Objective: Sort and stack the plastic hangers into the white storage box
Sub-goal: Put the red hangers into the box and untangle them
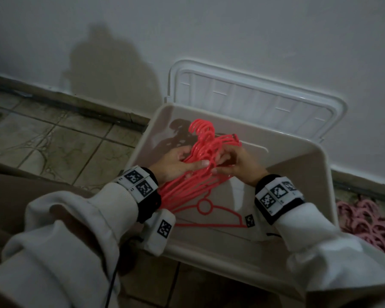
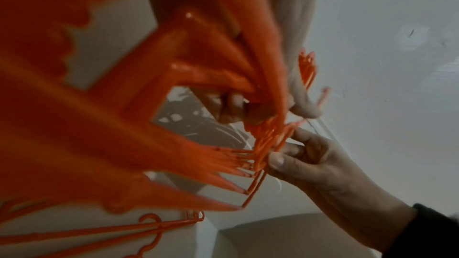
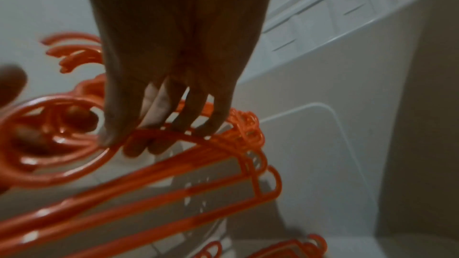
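A bunch of several coral-red plastic hangers (image 1: 206,152) hangs over the open white storage box (image 1: 309,174), hooks pointing toward the wall. My left hand (image 1: 176,163) grips the bunch from the left, thumb lying across the bars. My right hand (image 1: 237,161) pinches the hangers' right shoulders (image 3: 223,144), fingers curled over them. In the left wrist view the right hand's fingertips (image 2: 275,159) pinch the hanger ends. One red hanger (image 1: 206,207) lies flat on the box floor beneath the bunch.
The box lid (image 1: 253,101) leans against the white wall behind the box. A heap of pale pink hangers (image 1: 365,221) lies on the tiled floor right of the box. Tiled floor (image 1: 65,141) stretches to the left.
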`<state>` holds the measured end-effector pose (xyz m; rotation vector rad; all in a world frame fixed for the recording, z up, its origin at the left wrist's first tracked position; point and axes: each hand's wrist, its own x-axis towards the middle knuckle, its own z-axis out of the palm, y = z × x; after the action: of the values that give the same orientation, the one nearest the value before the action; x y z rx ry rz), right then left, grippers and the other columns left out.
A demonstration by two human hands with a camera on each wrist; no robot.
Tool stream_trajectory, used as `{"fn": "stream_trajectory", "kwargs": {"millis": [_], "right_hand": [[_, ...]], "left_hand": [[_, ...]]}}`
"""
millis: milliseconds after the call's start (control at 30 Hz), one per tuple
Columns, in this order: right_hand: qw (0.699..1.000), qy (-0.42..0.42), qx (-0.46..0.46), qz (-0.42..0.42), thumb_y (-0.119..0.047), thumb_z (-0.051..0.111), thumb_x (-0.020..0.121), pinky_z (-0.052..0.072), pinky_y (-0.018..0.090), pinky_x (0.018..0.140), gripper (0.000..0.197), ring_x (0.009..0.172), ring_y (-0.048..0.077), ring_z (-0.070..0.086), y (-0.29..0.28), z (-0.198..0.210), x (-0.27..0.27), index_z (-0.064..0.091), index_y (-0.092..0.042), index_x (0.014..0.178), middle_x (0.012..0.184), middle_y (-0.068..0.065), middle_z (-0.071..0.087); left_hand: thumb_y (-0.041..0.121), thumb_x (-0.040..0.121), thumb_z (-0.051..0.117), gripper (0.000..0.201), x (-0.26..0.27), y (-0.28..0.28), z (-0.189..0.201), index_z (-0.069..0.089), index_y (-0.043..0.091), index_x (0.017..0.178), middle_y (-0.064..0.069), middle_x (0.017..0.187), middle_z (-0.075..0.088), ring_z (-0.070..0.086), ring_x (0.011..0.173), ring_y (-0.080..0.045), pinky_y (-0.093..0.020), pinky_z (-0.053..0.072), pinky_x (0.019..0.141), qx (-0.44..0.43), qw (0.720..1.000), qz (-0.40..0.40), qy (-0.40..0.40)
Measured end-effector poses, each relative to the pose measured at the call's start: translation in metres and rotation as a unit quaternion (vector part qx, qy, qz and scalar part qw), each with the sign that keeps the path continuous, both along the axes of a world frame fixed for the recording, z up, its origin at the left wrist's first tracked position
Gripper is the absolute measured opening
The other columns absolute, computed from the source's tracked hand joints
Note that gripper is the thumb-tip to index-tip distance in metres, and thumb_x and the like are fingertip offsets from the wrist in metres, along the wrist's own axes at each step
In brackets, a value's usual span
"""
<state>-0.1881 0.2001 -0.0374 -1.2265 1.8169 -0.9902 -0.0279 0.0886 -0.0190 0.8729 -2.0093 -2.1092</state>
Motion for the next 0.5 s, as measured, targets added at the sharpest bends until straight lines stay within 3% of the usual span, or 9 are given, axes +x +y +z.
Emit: {"fn": "stream_trajectory", "kwargs": {"millis": [133,200,300,433,500], "right_hand": [[0.994,0.069,-0.048,-0.065,0.002,0.079,0.064,0.051,0.023,0.067,0.036,0.063,0.006,0.057,0.001,-0.001,0.013,0.054,-0.010,0.086,0.067,-0.002,0.059],[0.982,0.149,-0.082,-0.082,-0.002,0.078,0.066,0.049,0.021,0.066,0.034,0.062,0.006,0.055,0.002,0.002,0.020,0.058,-0.003,0.094,0.066,-0.004,0.058],[0.962,0.227,-0.114,-0.095,-0.014,0.077,0.066,0.043,0.017,0.064,0.033,0.060,0.006,0.051,0.001,0.008,0.021,0.060,-0.002,0.092,0.069,-0.005,0.056],[0.956,0.258,-0.097,-0.106,-0.048,0.058,0.057,0.034,0.013,0.073,0.066,0.079,0.012,0.047,0.000,0.007,0.017,0.059,-0.004,0.105,0.088,-0.002,0.049],[0.953,0.284,-0.059,-0.089,-0.056,0.051,0.057,0.037,0.022,0.084,0.077,0.091,0.019,0.050,0.001,0.008,0.016,0.056,-0.007,0.116,0.095,0.003,0.051]], "left_hand": [[-0.001,0.068,0.077,0.041,0.001,0.000,0.002,0.062,0.011,0.104,-0.001,0.091,0.069,0.064,0.079,-0.011,-0.022,0.053,0.076,-0.033,0.998,-0.038,-0.024],[-0.007,0.071,0.073,0.039,-0.002,0.001,0.002,0.060,0.009,0.104,0.000,0.084,0.065,0.062,0.067,-0.004,-0.015,0.050,0.063,-0.050,0.997,-0.042,-0.037],[-0.006,0.076,0.067,0.029,-0.005,0.003,0.003,0.061,0.011,0.099,0.007,0.067,0.059,0.051,0.042,0.005,-0.011,0.039,0.043,-0.065,0.996,-0.028,-0.050],[0.001,0.078,0.067,0.017,-0.005,0.003,0.004,0.062,0.017,0.079,0.011,0.053,0.058,0.050,0.038,0.005,-0.009,0.037,0.042,-0.090,0.993,-0.032,-0.063],[0.004,0.077,0.069,0.013,-0.004,0.003,0.004,0.065,0.017,0.076,0.009,0.060,0.061,0.054,0.046,0.004,-0.009,0.040,0.050,-0.098,0.992,-0.032,-0.067]]}}
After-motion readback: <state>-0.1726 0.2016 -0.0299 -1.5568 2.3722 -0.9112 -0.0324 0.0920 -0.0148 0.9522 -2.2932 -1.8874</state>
